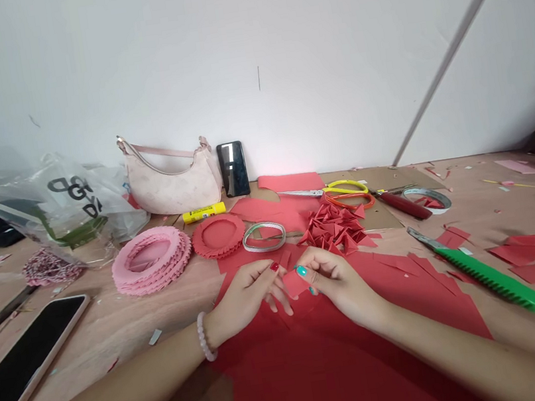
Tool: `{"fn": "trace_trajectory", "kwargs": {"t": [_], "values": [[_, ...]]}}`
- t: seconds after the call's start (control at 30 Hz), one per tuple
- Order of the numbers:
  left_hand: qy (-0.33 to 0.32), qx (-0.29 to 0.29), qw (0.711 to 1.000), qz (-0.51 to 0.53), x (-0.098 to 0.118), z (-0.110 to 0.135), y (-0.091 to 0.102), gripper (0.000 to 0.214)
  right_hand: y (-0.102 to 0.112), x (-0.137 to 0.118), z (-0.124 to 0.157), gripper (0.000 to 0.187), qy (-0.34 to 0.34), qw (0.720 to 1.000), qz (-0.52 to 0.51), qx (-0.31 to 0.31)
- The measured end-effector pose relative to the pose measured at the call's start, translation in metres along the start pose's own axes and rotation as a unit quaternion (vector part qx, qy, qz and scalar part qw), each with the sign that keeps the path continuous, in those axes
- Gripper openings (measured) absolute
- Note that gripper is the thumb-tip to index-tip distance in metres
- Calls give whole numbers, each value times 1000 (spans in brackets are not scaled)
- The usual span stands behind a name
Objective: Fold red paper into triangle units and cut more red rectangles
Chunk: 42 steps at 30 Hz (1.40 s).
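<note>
My left hand [244, 292] and my right hand [334, 276] meet above the table, pinching a small folded piece of red paper [295, 283] between their fingers. Beneath them lie large cut sheets of red paper [354, 375]. A heap of folded red paper triangles [334, 227] sits just beyond my right hand. Beyond my left hand are a red scalloped paper ring [217, 236] and a stack of pink scalloped paper rings [150, 261]. A pale beaded bracelet [203, 337] circles my left wrist.
Yellow-handled scissors [326, 190], a glue stick [204, 213] and a roll of tape [428, 198] lie at the back. A green-handled craft knife [495, 277] lies to the right, a smartphone [20, 365] to the left. A handbag [171, 181] and plastic bag [57, 205] stand at back left.
</note>
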<state>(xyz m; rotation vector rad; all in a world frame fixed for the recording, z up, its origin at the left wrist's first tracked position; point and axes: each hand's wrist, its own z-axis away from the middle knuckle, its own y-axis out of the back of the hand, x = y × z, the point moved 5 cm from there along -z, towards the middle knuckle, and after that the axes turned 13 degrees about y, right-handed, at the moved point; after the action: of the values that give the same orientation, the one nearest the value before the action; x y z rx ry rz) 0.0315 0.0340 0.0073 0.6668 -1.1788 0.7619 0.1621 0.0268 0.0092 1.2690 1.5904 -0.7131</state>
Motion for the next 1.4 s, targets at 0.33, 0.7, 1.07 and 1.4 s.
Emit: {"fn": "trace_trajectory", "kwargs": {"t": [0.33, 0.7, 1.07, 1.4], "values": [[27, -53, 998, -12, 1, -1, 0, 17, -2, 11, 2, 19, -39, 998, -51, 8], [-16, -31, 996, -83, 3, 2, -6, 8, -15, -5, 9, 14, 37, 993, 72, -83], [6, 16, 995, -100, -1, 0, 0, 16, -4, -5, 10, 15, 42, 985, 167, -2], [11, -15, 997, -70, 2, -1, 0, 17, -5, -4, 9, 27, 26, 997, 67, -22]]}}
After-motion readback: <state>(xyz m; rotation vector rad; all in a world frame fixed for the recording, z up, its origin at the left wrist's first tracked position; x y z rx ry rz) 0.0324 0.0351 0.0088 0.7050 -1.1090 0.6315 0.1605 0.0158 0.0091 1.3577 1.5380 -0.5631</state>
